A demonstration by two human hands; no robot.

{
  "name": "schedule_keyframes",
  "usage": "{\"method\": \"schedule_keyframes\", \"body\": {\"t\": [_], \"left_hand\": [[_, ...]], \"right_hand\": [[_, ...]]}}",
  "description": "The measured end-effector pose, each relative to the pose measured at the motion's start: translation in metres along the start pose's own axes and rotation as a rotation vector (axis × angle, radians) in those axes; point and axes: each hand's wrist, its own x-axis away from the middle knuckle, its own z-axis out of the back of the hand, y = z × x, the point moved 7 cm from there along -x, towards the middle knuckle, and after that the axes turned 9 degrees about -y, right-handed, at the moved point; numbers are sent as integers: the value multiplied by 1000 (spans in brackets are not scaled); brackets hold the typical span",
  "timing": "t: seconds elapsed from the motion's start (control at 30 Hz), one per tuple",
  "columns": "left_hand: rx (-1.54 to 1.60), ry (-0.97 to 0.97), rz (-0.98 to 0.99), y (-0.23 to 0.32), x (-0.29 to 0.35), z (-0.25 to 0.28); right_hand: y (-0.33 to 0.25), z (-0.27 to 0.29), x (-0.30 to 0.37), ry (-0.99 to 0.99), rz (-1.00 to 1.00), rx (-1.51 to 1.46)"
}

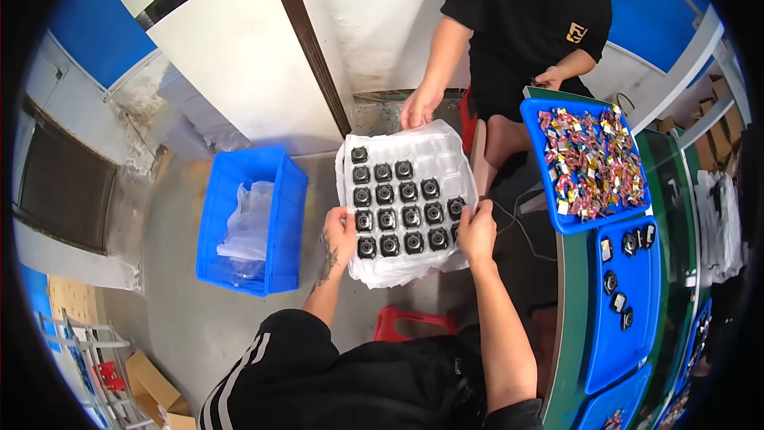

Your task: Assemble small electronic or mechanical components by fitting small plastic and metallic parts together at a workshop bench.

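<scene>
Between my two hands is a white moulded tray [434, 161], with a thin white sheet showing around its edges. Several black, square-bodied units with round lens-like centres [384, 193] sit in its pockets in rows, while pockets at the far right hold none. My left hand [340, 239] grips the near-left edge. On the right edge my right hand [477, 232] is closed, its thumb on top beside the last units. A co-worker's hand [422, 107] is at the tray's far edge; whether it touches the tray I cannot tell. The co-worker's other hand [551, 77] holds a small dark thing.
Left on the floor stands a blue bin [290, 223] with clear plastic bags [247, 223] inside. On the right-hand bench are a blue tray [557, 211] heaped with small wired parts and another blue tray [617, 350] with several black units. A red stool [398, 322] is near me.
</scene>
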Motion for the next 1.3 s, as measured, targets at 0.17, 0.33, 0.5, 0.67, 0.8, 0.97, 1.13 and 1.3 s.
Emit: {"method": "schedule_keyframes", "body": {"t": [0.17,0.33,0.5,0.67,0.8,0.97,1.13,1.3], "left_hand": [[208,-119,229,4,-3,-23],[560,-258,259,10,2,-19],[754,-227,217,40,14,-5],[937,-216,101,103,38,12],[1018,-241,57,155,60,48],[1180,-365,-56,235,92,46],[1293,-654,16,279,127,7],[1296,-1142,121,337,180,-57]], "right_hand": [[52,-5,-27,-177,103,86],[6,-2,-4,-131,166,-19],[-17,18,7,-113,208,6],[-26,67,27,-59,209,10],[-68,116,56,-19,313,-3],[-85,196,91,41,221,60],[-43,279,161,181,70,41],[31,341,267,278,-152,-371]]}}
